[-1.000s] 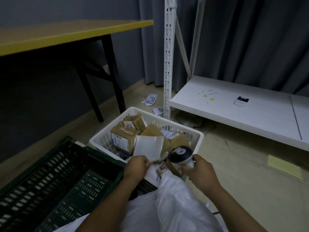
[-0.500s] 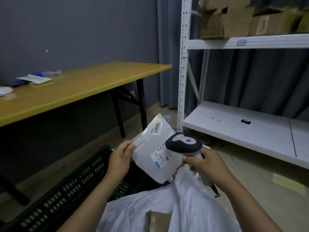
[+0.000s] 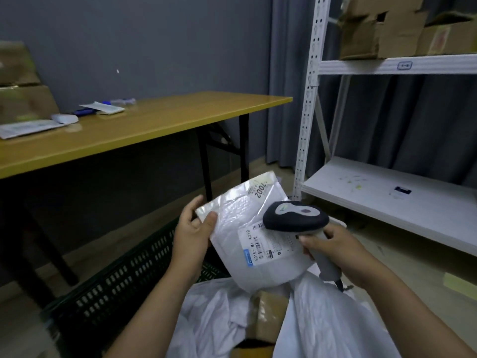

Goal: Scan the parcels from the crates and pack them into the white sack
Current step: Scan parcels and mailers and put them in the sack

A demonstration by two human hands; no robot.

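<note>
My left hand [image 3: 193, 235] grips the upper left corner of a white padded mailer parcel [image 3: 233, 223], thumb on its front, holding it up with its shipping label [image 3: 268, 245] facing me. In my right hand [image 3: 335, 248] I hold a handheld barcode scanner [image 3: 295, 218]; its dark head hovers over the label's top edge. Below both hands lies the open white sack [image 3: 322, 324], with a brown cardboard parcel [image 3: 268, 313] showing inside its mouth. A black slatted crate [image 3: 116, 288] stands at the lower left, partly behind my left forearm.
A yellow-topped table [image 3: 144, 125] with papers and small items stands at the left. White metal shelving [image 3: 392, 200] fills the right, with cardboard boxes [image 3: 382, 27] on its upper shelf. A yellow note [image 3: 459, 284] lies on the floor at the right.
I lifted the white mailer out of the white basket and raised my head, so that basket has left the view. The scanner head moved over the mailer's label.
</note>
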